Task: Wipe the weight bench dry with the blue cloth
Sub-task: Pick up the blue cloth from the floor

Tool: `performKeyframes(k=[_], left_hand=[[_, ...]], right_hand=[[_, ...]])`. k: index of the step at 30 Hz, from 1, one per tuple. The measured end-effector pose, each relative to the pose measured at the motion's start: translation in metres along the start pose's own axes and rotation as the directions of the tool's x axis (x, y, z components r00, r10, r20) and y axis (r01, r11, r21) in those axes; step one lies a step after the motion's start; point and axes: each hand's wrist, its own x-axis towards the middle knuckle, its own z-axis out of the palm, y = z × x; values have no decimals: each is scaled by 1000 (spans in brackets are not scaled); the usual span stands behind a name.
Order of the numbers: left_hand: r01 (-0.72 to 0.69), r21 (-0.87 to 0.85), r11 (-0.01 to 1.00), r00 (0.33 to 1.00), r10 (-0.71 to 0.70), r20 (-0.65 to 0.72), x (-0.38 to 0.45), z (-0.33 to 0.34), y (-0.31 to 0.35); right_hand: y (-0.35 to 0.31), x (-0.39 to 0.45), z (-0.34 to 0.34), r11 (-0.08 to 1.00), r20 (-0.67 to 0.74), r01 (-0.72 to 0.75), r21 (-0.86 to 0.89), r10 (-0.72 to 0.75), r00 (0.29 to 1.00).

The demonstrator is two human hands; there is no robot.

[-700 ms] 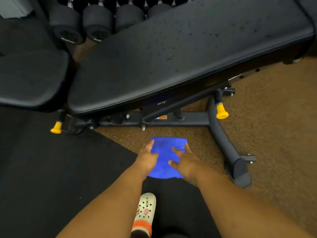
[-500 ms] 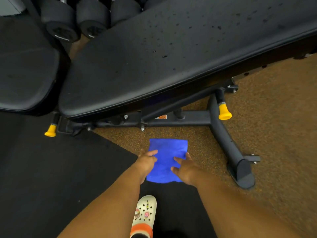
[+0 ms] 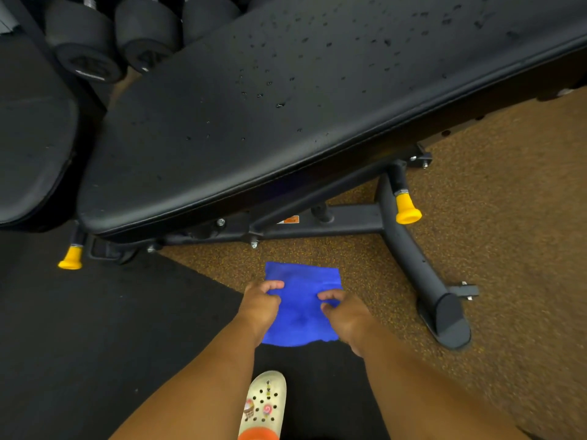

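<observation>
A blue cloth (image 3: 301, 308) lies on the floor just in front of the black weight bench (image 3: 286, 115), whose long pad is speckled with water drops. My left hand (image 3: 262, 301) has its fingers curled into the cloth's left side. My right hand (image 3: 341, 308) has its fingers curled into the right side, bunching the fabric. Both hands are low, below the bench pad and apart from it.
The bench's dark steel frame (image 3: 422, 274) with yellow knobs (image 3: 407, 208) stands right of the cloth. A separate black seat pad (image 3: 31, 144) is at left. Dumbbells (image 3: 85, 49) sit at the back left. My white clog (image 3: 263, 404) rests on a black floor mat (image 3: 95, 328).
Both hands went from lying flat on the cloth with straight fingers to curling their fingers into it. The view has moved closer to the bench.
</observation>
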Motion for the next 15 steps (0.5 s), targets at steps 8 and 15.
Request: performKeyframes(k=[8,15], left_hand=[[-405,12,914,914,405,26,-64,-13,61],[-635,-286,718,690,693,209,-198,-50,152]], right_hand=[[-19,-38,-24,756,-7,13,655,-12,1000],[-51,-126,-56,360,415,-291,886,-338,845]])
